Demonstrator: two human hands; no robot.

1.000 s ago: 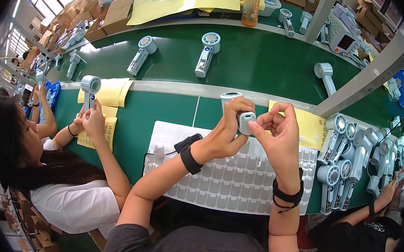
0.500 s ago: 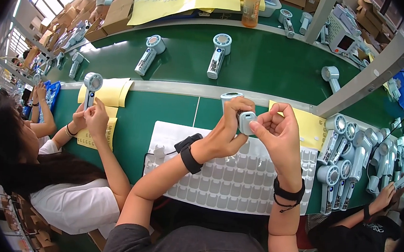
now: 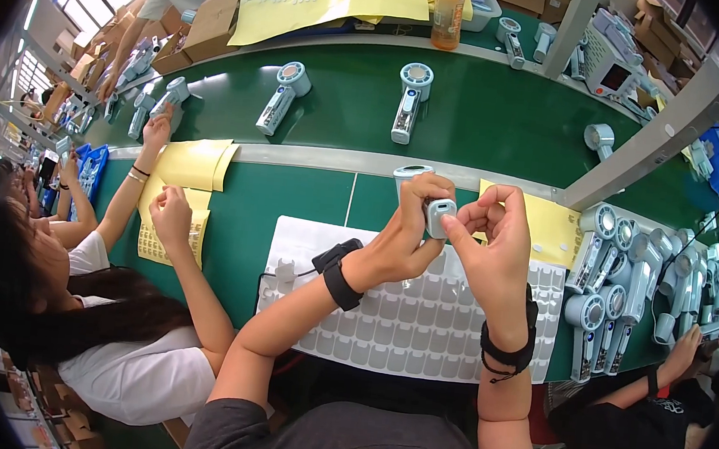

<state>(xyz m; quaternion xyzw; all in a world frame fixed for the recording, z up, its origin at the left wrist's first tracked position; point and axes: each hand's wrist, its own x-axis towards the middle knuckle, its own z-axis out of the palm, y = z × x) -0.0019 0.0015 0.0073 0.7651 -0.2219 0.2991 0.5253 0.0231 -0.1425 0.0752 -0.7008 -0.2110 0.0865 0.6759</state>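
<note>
Fingers of my left hand [image 3: 410, 234] are closed around a pale blue handheld fan [image 3: 440, 218], its rounded handle end turned toward me. Part of the fan's round head shows beyond the knuckles. My right hand [image 3: 496, 246] rests its thumb on that handle end; the other fingers are loosely bent and apart, with nothing visible between them. Beneath both hands lies a white sheet [image 3: 402, 363] with rows of grey, rounded-rectangle stickers. A small pale piece [image 3: 285, 270] sits on the sheet's left part.
Several fans [image 3: 593, 312] are stacked at my right, beside a yellow sheet [image 3: 554, 230]. Across the metal rail runs a green belt [image 3: 336, 105] carrying spaced-out fans. A co-worker [image 3: 122, 349] sits close on my left, and a metal post [image 3: 662, 137] slants at the right.
Fans on the belt have shifted right. The left co-worker's fan has gone from in front of them to the belt, one hand still at it. My hands have barely moved.
</note>
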